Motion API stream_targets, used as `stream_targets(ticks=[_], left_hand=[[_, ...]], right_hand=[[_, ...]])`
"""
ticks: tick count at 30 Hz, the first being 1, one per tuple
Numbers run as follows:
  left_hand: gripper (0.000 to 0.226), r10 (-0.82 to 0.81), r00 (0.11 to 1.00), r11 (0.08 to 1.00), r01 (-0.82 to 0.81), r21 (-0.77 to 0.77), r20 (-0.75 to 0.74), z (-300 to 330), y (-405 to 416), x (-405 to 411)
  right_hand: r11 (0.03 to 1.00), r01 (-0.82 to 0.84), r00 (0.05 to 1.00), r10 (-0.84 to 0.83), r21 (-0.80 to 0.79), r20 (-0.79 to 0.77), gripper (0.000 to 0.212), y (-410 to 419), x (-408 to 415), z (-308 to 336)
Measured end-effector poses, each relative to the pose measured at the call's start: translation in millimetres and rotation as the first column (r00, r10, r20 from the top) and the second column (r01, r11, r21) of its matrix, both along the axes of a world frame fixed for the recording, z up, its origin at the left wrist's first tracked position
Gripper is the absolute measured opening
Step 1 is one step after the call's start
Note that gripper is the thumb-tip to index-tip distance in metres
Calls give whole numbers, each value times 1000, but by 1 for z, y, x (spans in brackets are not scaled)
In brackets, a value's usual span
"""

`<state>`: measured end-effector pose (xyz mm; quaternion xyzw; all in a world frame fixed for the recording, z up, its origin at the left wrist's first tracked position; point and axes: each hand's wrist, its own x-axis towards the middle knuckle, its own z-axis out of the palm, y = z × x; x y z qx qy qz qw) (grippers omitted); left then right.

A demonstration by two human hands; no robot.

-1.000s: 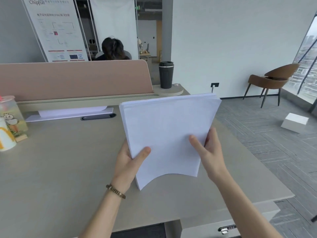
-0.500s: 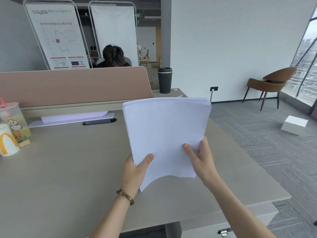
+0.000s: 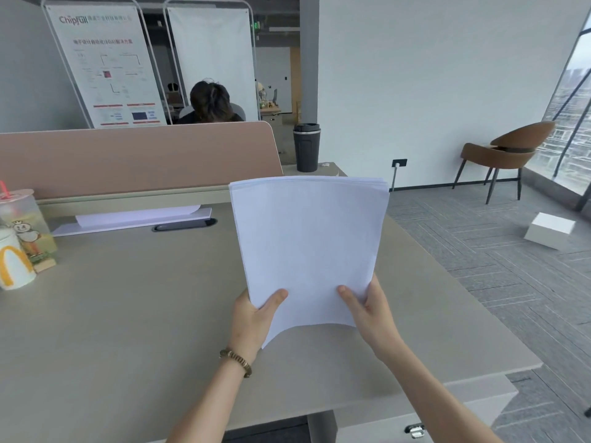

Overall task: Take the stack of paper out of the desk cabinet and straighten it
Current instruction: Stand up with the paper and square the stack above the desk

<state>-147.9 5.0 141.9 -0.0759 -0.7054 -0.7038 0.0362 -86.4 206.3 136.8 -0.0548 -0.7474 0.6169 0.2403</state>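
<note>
A stack of white paper stands upright over the grey-beige desk, bowed along its lower edge. My left hand grips its lower left corner, thumb on the front sheet. My right hand grips the lower right side, thumb also on the front. The top edges of the sheets look nearly even, with a slight fan at the upper right. The desk cabinet shows only as a lock and front edge under the desk's near right corner.
Two drink cups stand at the desk's left edge. A dark tumbler sits at the back by the pink divider. A person sits behind it. A brown chair and a white box are on the floor right.
The paper stack has turned from tilted to nearly upright and drawn narrower between my hands. The view has tipped up slightly. Both hands keep their hold.
</note>
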Motion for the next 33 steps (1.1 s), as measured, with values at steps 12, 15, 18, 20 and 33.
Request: stream_targets(ticks=[12, 15, 18, 20, 33], left_hand=[[34, -46, 999, 995, 45, -89, -9, 28, 62, -15], [37, -49, 999, 991, 49, -122, 1, 28, 88, -22], [41, -42, 998, 992, 46, -121, 36, 30, 111, -32], [41, -16, 997, 991, 25, -132, 74, 30, 126, -39], [27, -70, 965, 947, 145, -287, 255, -3, 189, -93]], right_hand=[[992, 122, 981, -121, -2, 151, 24, 76, -18, 34], [989, 151, 973, -148, -6, 176, 45, 100, -25, 35], [987, 158, 967, -155, 3, 204, 57, 122, -37, 32], [986, 162, 961, -164, 29, 222, 57, 135, -47, 31], [969, 170, 902, -226, 178, 368, 54, 200, -116, 8]])
